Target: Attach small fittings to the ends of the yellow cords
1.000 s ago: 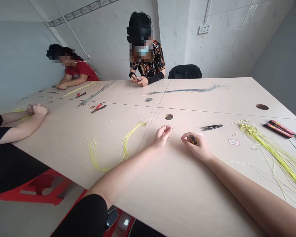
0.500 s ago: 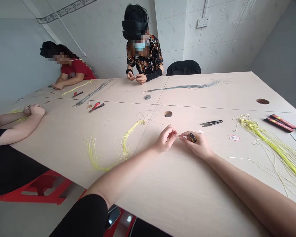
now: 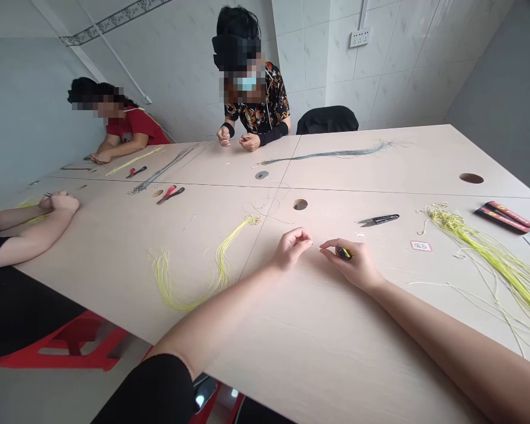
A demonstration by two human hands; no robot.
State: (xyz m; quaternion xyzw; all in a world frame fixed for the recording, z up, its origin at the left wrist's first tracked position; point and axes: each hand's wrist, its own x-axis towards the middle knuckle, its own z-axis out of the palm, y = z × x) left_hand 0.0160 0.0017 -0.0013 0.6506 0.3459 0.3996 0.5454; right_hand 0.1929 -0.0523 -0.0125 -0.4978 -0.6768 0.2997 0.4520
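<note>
Head view of a pale laminate table (image 3: pixel 327 347). The left hand (image 3: pixel 290 247) is curled, its fingertips pinched together on nothing that can be made out; the right hand (image 3: pixel 352 265) grips a small black-and-yellow tool (image 3: pixel 343 253) near the middle of the table, just apart from the left hand. To the right lie black thread snips (image 3: pixel 378 219), a small printed card (image 3: pixel 421 246), its print too small to read, and a yellow cord bundle (image 3: pixel 490 262). To the left lie looser yellow cords (image 3: pixel 221 265); farther off are red-handled pliers (image 3: pixel 170 195) and a grey wire bundle (image 3: pixel 331 154).
</note>
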